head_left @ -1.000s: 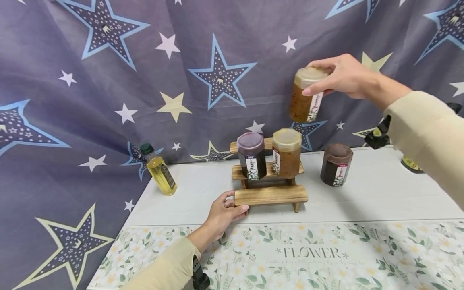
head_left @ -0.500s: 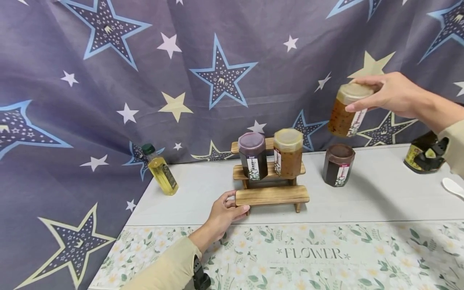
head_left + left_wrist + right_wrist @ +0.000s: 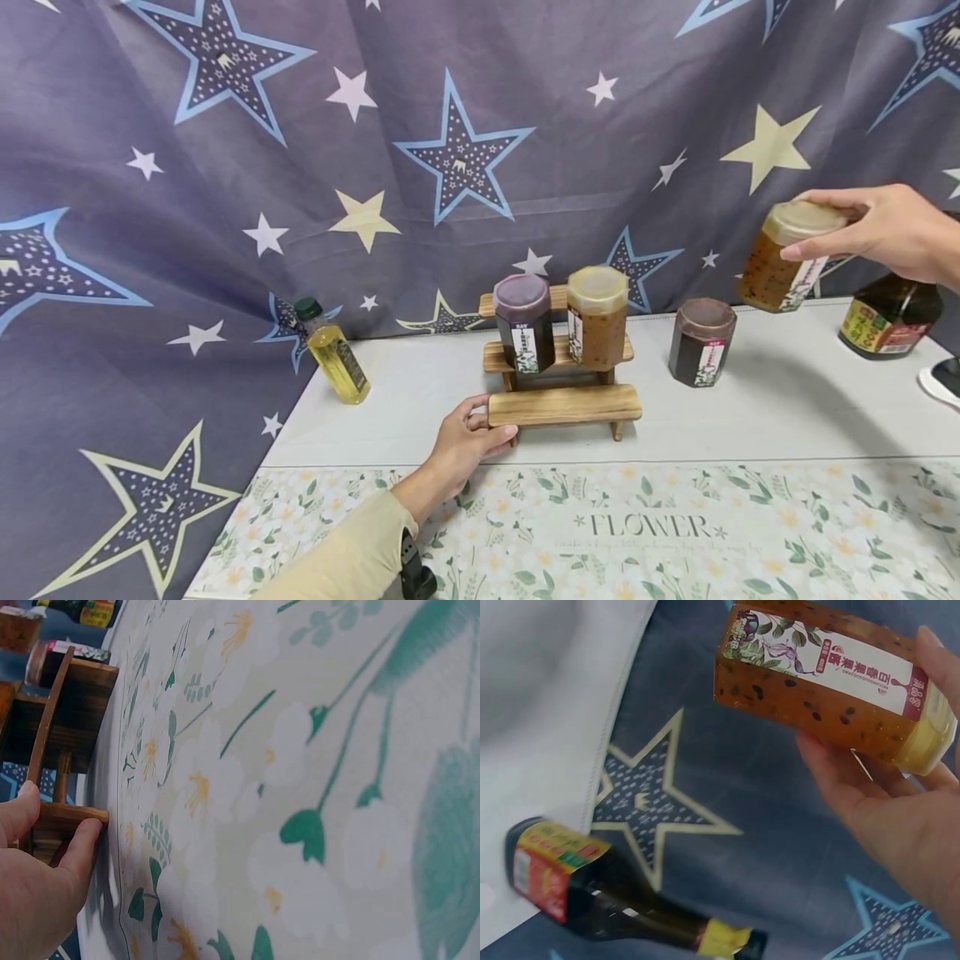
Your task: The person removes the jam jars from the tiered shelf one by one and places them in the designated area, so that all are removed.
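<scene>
My right hand grips a hexagonal jar of amber jam near its pale lid, tilted and raised above the table at the right. Dark seeds and a white label show on this jam jar in the right wrist view. With thumb and fingers, my left hand holds the left end of a three-step wooden rack. The same rack is pinched in the left wrist view. On its middle step stand a purple-lidded dark jar and a second amber jar; the front step is bare.
A dark jar with a brownish lid stands on the table right of the rack. Farther right are a dark sauce bottle and a white item. An oil bottle stands left. Behind hangs a star-patterned cloth.
My right hand has carried the amber jam jar to the right and downward, from above the rack to past the brown-lidded jar. The left hand has stayed on the rack.
</scene>
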### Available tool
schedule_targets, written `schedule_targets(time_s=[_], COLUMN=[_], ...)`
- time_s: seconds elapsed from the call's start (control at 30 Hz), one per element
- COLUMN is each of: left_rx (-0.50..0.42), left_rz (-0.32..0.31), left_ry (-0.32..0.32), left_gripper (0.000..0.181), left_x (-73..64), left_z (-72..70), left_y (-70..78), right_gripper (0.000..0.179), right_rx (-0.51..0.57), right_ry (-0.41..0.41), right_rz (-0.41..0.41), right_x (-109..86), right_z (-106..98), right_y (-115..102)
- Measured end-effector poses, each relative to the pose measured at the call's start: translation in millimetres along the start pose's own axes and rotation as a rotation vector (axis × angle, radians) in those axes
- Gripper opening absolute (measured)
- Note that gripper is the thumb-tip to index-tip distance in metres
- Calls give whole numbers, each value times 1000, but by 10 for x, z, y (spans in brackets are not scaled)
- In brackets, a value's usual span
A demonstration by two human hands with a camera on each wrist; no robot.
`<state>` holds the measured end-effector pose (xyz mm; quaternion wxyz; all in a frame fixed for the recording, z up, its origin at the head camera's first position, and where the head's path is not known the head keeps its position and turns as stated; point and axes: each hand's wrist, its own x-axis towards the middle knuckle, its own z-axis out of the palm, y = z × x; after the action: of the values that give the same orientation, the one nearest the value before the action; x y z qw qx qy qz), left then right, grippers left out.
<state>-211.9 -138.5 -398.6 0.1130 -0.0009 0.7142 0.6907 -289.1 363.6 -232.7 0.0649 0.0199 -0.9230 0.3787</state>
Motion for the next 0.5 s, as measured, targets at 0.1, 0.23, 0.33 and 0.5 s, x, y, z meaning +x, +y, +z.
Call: schedule_targets(time_s=[0.1, 0.23, 0.33, 0.5], left_rx=[0, 1, -1, -6], left_rz=[-4, -5, -7, -8], left_ry=[1, -2, -2, -3], left_gripper=[70, 71, 71, 71], left_x=[0, -9, -9, -5], left_z=[3, 4, 1, -5], left_y=[2, 11, 14, 13], right_gripper=[88, 92, 97, 101], right_rx=[0, -19, -43, -76], right_ry=[21, 31, 39, 28], right_rz=[10, 35, 41, 64], right_x=[-62, -129, -178, -246], right_z=[6, 62, 127, 240], right_y=[142, 315, 425, 566])
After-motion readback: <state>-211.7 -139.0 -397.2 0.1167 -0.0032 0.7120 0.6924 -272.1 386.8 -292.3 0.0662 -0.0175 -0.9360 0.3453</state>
